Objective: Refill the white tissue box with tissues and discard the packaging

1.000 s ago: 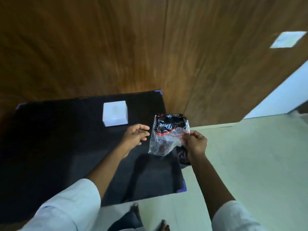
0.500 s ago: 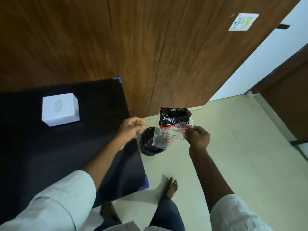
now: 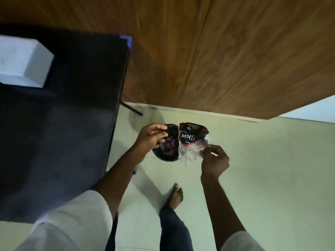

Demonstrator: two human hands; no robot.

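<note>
The right hand point(image 3: 214, 158) pinches the plastic packaging point(image 3: 193, 142) between thumb and fingertips at its clear, open end. From that pinch the wrapper extends up and away from the person — its long axis runs roughly from the grip toward the wooden wall point(image 3: 226, 55), tilted slightly to the left. The black printed end, bearing the brand lettering, is the end farthest from the grip; the lettering reads upside down from the head view. The transparent portion hangs crumpled just left of and below the pinching fingers.

The left hand point(image 3: 151, 137) sits just left of the wrapper, fingers curled loosely with the thumb drawn in, holding nothing. Whether its fingertips touch the wrapper's edge cannot be told.

Directly beneath the held wrapper and the left hand stands a black round bin point(image 3: 167, 150) on the pale floor point(image 3: 272, 169) — the wrapper overlaps the bin's right rim in view.

The white tissue box point(image 3: 23, 62) rests well apart to the left of the grip, on the black table point(image 3: 63, 124), blurred. A bare foot point(image 3: 175, 196) stands on the floor below the grip.
</note>
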